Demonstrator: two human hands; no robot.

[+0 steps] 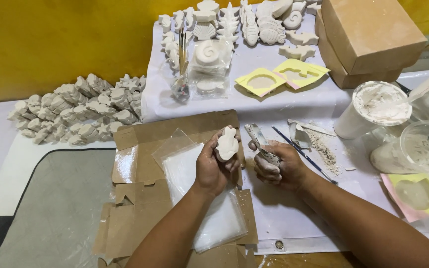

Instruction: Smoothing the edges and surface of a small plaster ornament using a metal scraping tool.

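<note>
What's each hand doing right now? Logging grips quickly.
Left hand: closed around a white plaster figure.
Right hand: closed on a plaster-caked scraping tool.

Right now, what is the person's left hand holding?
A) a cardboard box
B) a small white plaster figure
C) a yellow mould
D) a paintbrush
B: the left hand grips a small white plaster figure above the flattened cardboard, while the right hand holds a plaster-caked scraping tool.

brown boxes (pixel 368 34) cut off at top edge, scraping tool's handle (pixel 269 158) hidden in fist
</note>
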